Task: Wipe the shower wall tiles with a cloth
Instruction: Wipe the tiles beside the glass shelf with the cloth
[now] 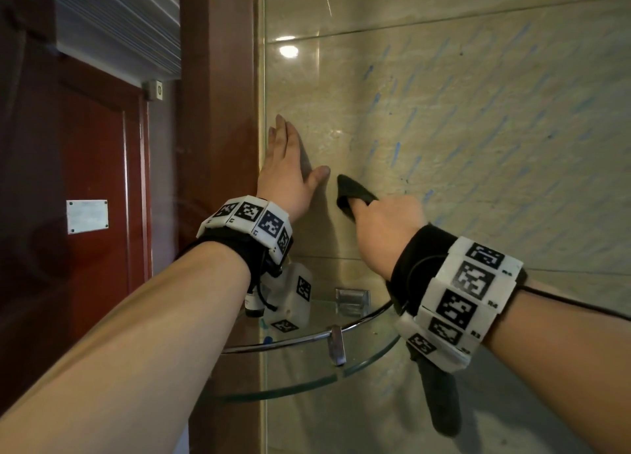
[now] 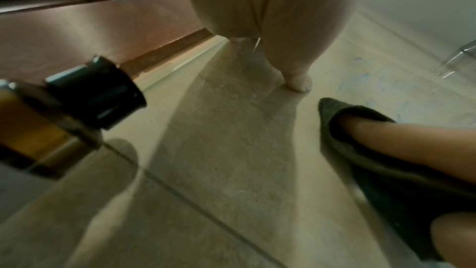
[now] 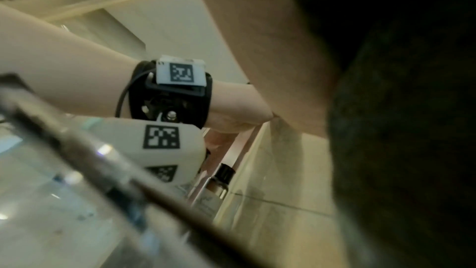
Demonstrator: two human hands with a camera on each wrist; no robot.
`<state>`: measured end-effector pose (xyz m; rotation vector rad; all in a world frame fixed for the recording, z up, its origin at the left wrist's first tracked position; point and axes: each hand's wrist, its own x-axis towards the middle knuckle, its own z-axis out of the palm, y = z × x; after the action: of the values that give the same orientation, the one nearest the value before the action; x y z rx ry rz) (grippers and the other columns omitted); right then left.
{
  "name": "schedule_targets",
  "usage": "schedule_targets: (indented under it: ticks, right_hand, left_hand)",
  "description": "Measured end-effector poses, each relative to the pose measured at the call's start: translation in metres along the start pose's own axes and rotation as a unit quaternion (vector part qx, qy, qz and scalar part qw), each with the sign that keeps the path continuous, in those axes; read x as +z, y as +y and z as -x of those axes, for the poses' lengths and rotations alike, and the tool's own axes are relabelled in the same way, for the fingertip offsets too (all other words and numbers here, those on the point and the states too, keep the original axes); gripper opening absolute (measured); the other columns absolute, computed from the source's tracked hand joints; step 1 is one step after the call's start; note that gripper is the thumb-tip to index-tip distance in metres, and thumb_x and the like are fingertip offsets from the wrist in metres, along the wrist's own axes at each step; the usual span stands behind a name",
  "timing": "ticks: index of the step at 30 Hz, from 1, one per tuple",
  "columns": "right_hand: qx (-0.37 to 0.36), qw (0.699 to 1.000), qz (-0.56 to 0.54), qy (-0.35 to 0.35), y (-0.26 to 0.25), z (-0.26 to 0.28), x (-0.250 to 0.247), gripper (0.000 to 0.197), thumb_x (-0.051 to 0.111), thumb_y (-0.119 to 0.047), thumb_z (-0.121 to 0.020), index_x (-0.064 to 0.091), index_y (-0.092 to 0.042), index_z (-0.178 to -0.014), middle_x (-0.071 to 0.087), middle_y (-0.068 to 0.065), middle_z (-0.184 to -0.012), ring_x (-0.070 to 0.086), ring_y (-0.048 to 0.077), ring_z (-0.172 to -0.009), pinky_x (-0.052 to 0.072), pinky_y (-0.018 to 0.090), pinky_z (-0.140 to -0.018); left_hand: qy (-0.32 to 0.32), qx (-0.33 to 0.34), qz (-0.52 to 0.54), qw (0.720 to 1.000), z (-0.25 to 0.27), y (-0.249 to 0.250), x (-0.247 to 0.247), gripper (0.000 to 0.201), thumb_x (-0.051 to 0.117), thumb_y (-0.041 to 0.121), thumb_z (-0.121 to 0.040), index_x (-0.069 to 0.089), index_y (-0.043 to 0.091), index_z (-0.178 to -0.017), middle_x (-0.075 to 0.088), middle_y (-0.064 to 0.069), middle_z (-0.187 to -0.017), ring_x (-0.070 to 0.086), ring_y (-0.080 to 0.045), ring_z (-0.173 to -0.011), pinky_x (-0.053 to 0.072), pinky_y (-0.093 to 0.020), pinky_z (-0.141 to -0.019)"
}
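We've got our left hand (image 1: 285,177) flat on the wall tiles (image 1: 461,129), fingers straight & together, thumb spread out to the side, holding nothing. It sits right by the corner where the tiles meet the glass panel edge (image 1: 262,146).

Just beside that thumb is our right hand (image 1: 386,228), fingers curled round a dark cloth (image 1: 351,194) & pressing it to the tile. In the left wrist view the cloth (image 2: 360,129) wraps over a finger of the right hand (image 2: 401,142) & lies against the wall. One end of the cloth pokes out past the knuckles toward the left thumb; another dark length hangs below the right wrist.

Blue streaks (image 1: 478,119) cover the tile above & to the outer side of the right hand; the patch around the left hand looks plain beige.

Below both wrists there's a glass corner shelf (image 1: 307,368) w/ a metal rail. On it, under the left wrist, stands a small amber bottle w/ black cap (image 2: 95,93), close to the wall. Beyond the left hand is a reddish wood frame (image 1: 218,112).
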<state>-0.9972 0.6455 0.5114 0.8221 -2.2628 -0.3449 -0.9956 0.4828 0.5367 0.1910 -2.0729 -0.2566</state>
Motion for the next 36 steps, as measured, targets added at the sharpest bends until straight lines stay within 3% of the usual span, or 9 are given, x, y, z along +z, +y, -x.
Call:
schedule_targets:
  ticks: [4,8,11,15,21,23,26,31,36]
  right_hand:
    - [0.016,0.999,0.026,-0.014,0.005,-0.003,-0.008,0.048,0.036,-0.009,-0.095,0.029,-0.002,-0.142,0.061,0.006,-0.111,0.062,0.022,-0.096,0.053,0.036,-0.081]
    - [0.016,1.000,0.004,-0.008,0.001,0.001,-0.018,0.026,0.037,-0.013,-0.093,0.059,-0.009,-0.106,0.051,0.004,-0.076,0.051,0.017,-0.064,0.046,0.029,-0.065]
    - [-0.017,0.999,-0.012,0.035,-0.006,0.005,-0.014,0.033,0.035,-0.012,-0.094,0.050,-0.011,-0.123,0.058,0.002,-0.090,0.058,0.018,-0.075,0.036,0.027,-0.052]
    - [-0.027,1.000,-0.007,-0.002,-0.006,0.002,-0.003,0.042,0.036,-0.011,-0.094,0.036,-0.015,-0.136,0.061,0.004,-0.105,0.061,0.023,-0.092,0.053,0.037,-0.079]
    - [0.009,0.998,0.047,-0.031,0.005,0.003,0.002,0.052,0.034,-0.007,-0.094,0.021,0.001,-0.144,0.062,0.006,-0.108,0.062,0.022,-0.090,0.052,0.035,-0.079]
    - [0.007,0.999,0.019,-0.026,0.005,0.007,-0.005,0.029,0.036,-0.010,-0.093,0.051,-0.007,-0.119,0.058,0.004,-0.088,0.053,0.018,-0.069,0.046,0.030,-0.068]
    - [0.023,0.997,-0.069,0.035,0.007,0.020,-0.013,0.010,0.039,-0.017,-0.093,0.047,-0.013,-0.089,0.042,0.001,-0.068,0.038,0.015,-0.056,0.033,0.028,-0.056]
    - [-0.019,0.992,-0.128,0.009,0.023,0.035,0.005,0.043,0.039,-0.023,-0.095,0.036,-0.027,-0.138,0.049,0.000,-0.082,0.042,0.018,-0.067,0.035,0.028,-0.058]
    - [-0.051,0.993,-0.104,0.007,0.038,0.039,0.031,0.059,0.037,-0.017,-0.097,0.014,-0.042,-0.146,0.041,-0.002,-0.084,0.041,0.017,-0.065,0.029,0.027,-0.052]
  left_hand:
    - [-0.001,-0.004,-0.002,1.000,-0.001,0.001,0.000,0.086,0.053,0.037,-0.097,-0.004,0.005,-0.153,-0.016,-0.007,-0.161,-0.011,-0.021,-0.148,0.002,-0.031,-0.120]
    - [-0.006,-0.007,-0.009,1.000,0.000,0.001,0.000,0.086,0.051,0.038,-0.097,-0.006,0.006,-0.153,-0.018,-0.007,-0.160,-0.012,-0.021,-0.148,0.003,-0.032,-0.120]
    - [-0.010,-0.005,-0.011,1.000,0.000,0.001,-0.001,0.087,0.050,0.040,-0.097,-0.006,0.004,-0.152,-0.018,-0.008,-0.160,-0.012,-0.022,-0.148,0.002,-0.033,-0.120]
    - [-0.008,-0.001,-0.013,1.000,0.001,0.002,0.000,0.085,0.049,0.040,-0.098,-0.006,0.004,-0.152,-0.018,-0.009,-0.160,-0.012,-0.022,-0.148,0.004,-0.034,-0.121]
    - [-0.009,-0.001,-0.016,1.000,0.001,0.001,0.000,0.086,0.050,0.040,-0.098,-0.006,0.005,-0.152,-0.018,-0.008,-0.160,-0.011,-0.022,-0.148,0.005,-0.034,-0.121]
    - [-0.013,-0.001,-0.023,1.000,0.001,0.002,-0.001,0.085,0.049,0.040,-0.098,-0.007,0.005,-0.152,-0.018,-0.009,-0.160,-0.012,-0.022,-0.148,0.004,-0.034,-0.121]
    - [-0.019,-0.004,-0.028,0.999,0.001,0.003,-0.002,0.085,0.048,0.041,-0.098,-0.008,0.006,-0.152,-0.019,-0.008,-0.160,-0.012,-0.022,-0.148,0.006,-0.035,-0.120]
    - [-0.023,-0.013,-0.051,0.998,0.002,0.004,-0.004,0.084,0.046,0.044,-0.098,-0.007,0.009,-0.153,-0.019,-0.005,-0.160,-0.012,-0.019,-0.148,0.014,-0.039,-0.117]
    - [-0.039,-0.017,-0.061,0.997,0.005,0.008,-0.009,0.084,0.046,0.044,-0.098,-0.008,0.009,-0.153,-0.020,-0.005,-0.160,-0.011,-0.019,-0.148,0.014,-0.040,-0.117]
